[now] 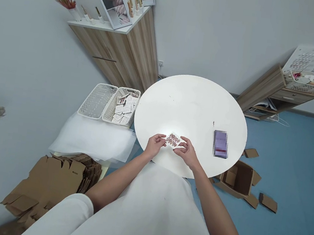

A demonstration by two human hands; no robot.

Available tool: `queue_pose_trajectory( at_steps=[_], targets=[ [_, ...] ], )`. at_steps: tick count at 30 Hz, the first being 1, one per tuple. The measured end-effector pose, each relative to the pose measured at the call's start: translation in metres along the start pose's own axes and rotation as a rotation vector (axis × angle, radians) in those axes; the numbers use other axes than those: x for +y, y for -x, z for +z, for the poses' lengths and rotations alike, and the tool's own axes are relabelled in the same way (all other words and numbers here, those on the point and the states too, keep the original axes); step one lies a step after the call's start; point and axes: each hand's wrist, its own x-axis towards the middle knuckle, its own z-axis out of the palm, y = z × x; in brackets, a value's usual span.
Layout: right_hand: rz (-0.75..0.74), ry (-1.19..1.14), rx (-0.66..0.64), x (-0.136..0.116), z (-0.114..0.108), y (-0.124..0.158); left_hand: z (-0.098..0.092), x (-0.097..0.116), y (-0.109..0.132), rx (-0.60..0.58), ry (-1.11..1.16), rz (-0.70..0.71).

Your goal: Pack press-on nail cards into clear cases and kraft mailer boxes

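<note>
A small card of press-on nails [173,140] is held just above the near edge of the round white table [193,103]. Its reddish-brown nails lie in two rows facing up. My left hand [156,145] pinches the card's left side between thumb and fingers. On the opposite side, my right hand [187,151] grips the card's right edge the same way. Further right on the table lies a purple box [220,144], its surface blurred. Behind that box is a tiny dark bit [214,123].
Left of the table stand a basket of printed cards [125,108], a basket of clear plastic pieces [97,100], white sheets [94,136] and flattened cardboard [52,177]. An opened carton [237,178] sits on the floor at right. Wooden cabinets [124,56] line the wall.
</note>
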Motion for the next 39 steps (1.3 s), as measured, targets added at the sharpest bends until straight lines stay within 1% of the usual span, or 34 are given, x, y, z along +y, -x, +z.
queue_pose_trajectory(
  at_steps=[3, 6, 9, 11, 15, 18, 21, 25, 28, 32, 34, 39],
  targets=[
    [-0.01, 0.037, -0.06, 0.004, 0.003, -0.004, -0.001, -0.001, 0.004, -0.063, -0.009, 0.0],
    [-0.048, 0.093, -0.059, 0.007, 0.005, -0.011, -0.004, -0.003, 0.009, -0.136, -0.013, -0.009],
    [-0.056, 0.124, -0.091, 0.006, 0.008, -0.018, -0.011, -0.004, 0.012, -0.2, -0.042, -0.017],
    [-0.042, 0.142, -0.124, 0.002, 0.01, -0.022, -0.018, -0.003, 0.012, -0.224, -0.092, 0.004],
    [-0.025, 0.195, -0.15, -0.003, 0.022, -0.033, -0.04, 0.002, 0.007, -0.221, -0.232, 0.086],
    [-0.028, 0.262, -0.158, -0.001, 0.037, -0.044, -0.059, 0.005, 0.0, -0.19, -0.296, 0.091],
    [-0.044, 0.404, -0.13, 0.005, 0.057, -0.057, -0.081, 0.004, -0.01, -0.154, -0.305, 0.085],
    [-0.098, 0.659, -0.094, 0.017, 0.083, -0.071, -0.112, -0.007, -0.025, -0.18, -0.347, 0.09],
    [-0.067, 0.788, -0.096, 0.028, 0.099, -0.08, -0.129, -0.02, -0.037, -0.195, -0.441, 0.118],
    [0.003, 0.923, -0.065, 0.045, 0.115, -0.092, -0.141, -0.036, -0.051, -0.2, -0.555, 0.146],
    [0.03, 0.973, -0.053, 0.052, 0.121, -0.098, -0.144, -0.04, -0.055, -0.202, -0.583, 0.145],
    [0.063, 1.051, -0.043, 0.064, 0.133, -0.116, -0.149, -0.048, -0.062, -0.157, -0.654, 0.127]
  ],
)
